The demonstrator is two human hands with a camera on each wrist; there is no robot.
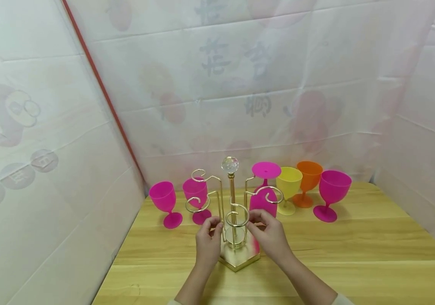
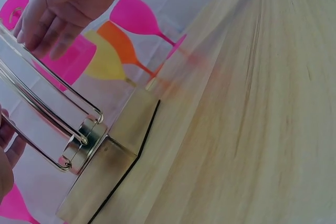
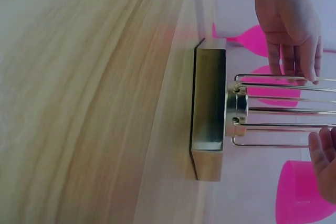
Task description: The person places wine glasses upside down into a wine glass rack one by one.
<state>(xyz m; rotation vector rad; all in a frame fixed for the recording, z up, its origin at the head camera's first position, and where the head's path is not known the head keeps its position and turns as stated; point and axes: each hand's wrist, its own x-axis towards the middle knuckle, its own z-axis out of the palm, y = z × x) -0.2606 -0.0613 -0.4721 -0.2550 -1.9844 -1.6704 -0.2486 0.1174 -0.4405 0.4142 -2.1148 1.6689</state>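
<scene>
A gold wire goblet rack [image 1: 239, 257] stands upright on the table, with curled arms and a clear ball [image 1: 230, 164] on top. My left hand [image 1: 207, 245] pinches a wire on the rack's left side between thumb and fingers. Opposite it, my right hand [image 1: 272, 238] pinches a wire on the right side, close to the front curl. A pink goblet [image 1: 264, 201] hangs upside down from the rack's back right, partly behind the right hand. From the left wrist view, the right hand [image 2: 73, 9] has its fingers at the wire.
Two pink goblets [image 1: 163, 197] [image 1: 195, 190] stand upright behind the rack on the left. At the back right are a yellow goblet [image 1: 289, 180], an orange goblet [image 1: 308, 174] and another pink goblet [image 1: 333, 186]. A printed cloth [image 1: 202, 106] hangs beyond the wooden table [image 1: 354, 262].
</scene>
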